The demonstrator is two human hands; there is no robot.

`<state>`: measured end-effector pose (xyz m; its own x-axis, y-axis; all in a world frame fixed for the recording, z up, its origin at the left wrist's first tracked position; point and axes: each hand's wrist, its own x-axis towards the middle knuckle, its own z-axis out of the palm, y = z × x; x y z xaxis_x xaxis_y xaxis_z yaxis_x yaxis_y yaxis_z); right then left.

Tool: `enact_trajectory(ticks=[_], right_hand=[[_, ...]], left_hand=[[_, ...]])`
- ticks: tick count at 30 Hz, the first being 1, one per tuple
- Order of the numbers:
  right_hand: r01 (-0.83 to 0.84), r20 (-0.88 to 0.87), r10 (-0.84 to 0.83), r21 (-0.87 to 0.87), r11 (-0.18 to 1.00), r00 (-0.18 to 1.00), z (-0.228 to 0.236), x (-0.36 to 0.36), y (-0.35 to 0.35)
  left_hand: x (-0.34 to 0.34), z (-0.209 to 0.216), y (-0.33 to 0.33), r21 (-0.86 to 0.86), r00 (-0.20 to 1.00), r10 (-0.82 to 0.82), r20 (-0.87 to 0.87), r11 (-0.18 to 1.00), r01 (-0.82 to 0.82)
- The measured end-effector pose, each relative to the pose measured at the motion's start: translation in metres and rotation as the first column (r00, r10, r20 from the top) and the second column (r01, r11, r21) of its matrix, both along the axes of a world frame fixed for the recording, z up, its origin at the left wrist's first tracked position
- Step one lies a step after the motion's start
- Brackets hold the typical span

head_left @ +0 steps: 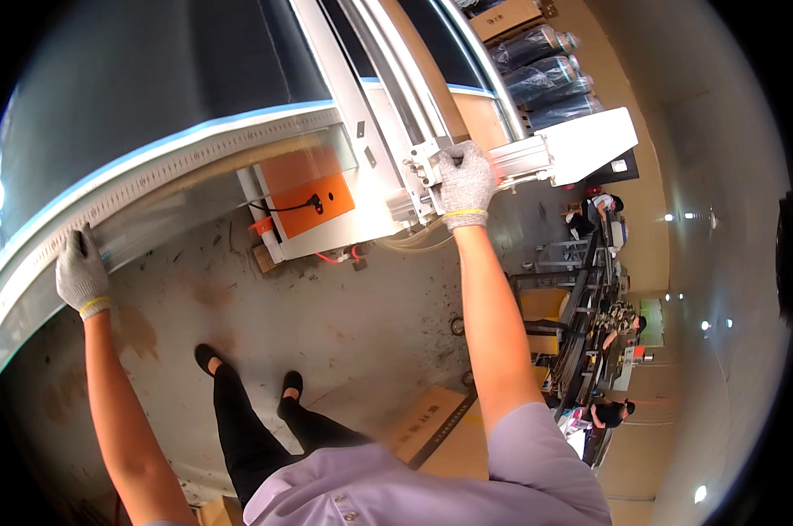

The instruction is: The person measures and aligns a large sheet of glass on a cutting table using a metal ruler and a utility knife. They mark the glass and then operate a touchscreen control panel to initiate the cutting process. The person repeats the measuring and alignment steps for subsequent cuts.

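Observation:
My left hand (82,279), in a grey knit glove with a yellow cuff, is closed at the front edge of a machine table. Its fingers pinch the edge of a clear plastic sheet (186,209) that overhangs there, beside a white ruler strip (160,168). The fingertips are partly hidden. To the right, my right hand (467,182), gloved alike, wraps around a metal end block (425,165) on the rail assembly crossing the table. Dark sheet material (151,79) with a blue border covers the table's top.
Below the table edge is an orange-and-white box (313,195) with a black cable. A white-ended bar (589,145) juts out on the right. Plastic-wrapped rolls (537,79) lie behind it. Cardboard (432,425) rests by my feet. Other people (609,412) sit along benches at the far right.

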<state>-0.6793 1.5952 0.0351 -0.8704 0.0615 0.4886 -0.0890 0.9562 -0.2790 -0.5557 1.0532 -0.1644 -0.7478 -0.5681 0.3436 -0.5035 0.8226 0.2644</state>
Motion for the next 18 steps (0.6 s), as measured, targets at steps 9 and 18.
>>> enact_trajectory(ticks=[9, 18], right_hand=[[-0.18, 0.074, 0.18, -0.012, 0.984, 0.981, 0.009, -0.004, 0.015], [-0.167, 0.099, 0.157, 0.108, 0.98, 0.983, 0.014, -0.01, 0.01]], left_hand=[[-0.003, -0.027, -0.015, -0.006, 0.997, 0.017, -0.072, 1.0, -0.018], [-0.001, -0.064, -0.051, -0.02, 0.996, 0.05, -0.076, 0.998, -0.052]])
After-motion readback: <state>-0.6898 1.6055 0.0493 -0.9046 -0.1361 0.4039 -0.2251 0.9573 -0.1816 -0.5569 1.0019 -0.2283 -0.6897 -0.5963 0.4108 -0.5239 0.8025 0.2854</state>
